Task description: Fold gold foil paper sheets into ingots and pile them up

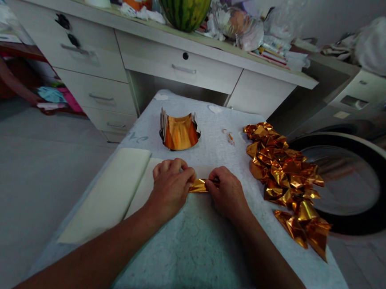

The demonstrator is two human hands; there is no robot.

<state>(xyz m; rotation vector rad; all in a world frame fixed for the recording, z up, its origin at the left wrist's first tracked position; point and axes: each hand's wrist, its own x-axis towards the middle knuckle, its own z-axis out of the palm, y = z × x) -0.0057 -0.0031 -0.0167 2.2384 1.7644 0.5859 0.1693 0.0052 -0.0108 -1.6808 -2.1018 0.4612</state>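
Note:
A narrow strip of shiny gold foil lies low over the cloth-covered table, stretched between both hands. The fingers of my left hand are closed on its left end. At the right end, my right hand pinches the strip between thumb and fingers. Beyond the hands stands a curved stack of gold sheets. Folded gold foil pieces are heaped along the table's right side. Pale paper lies to the left, with part of it reaching under my left hand.
The table has a light cloth. Behind it, a white desk holds a cut watermelon and plastic-wrapped items. A front-loading washing machine stands at right. Small gold scraps lie near the heap.

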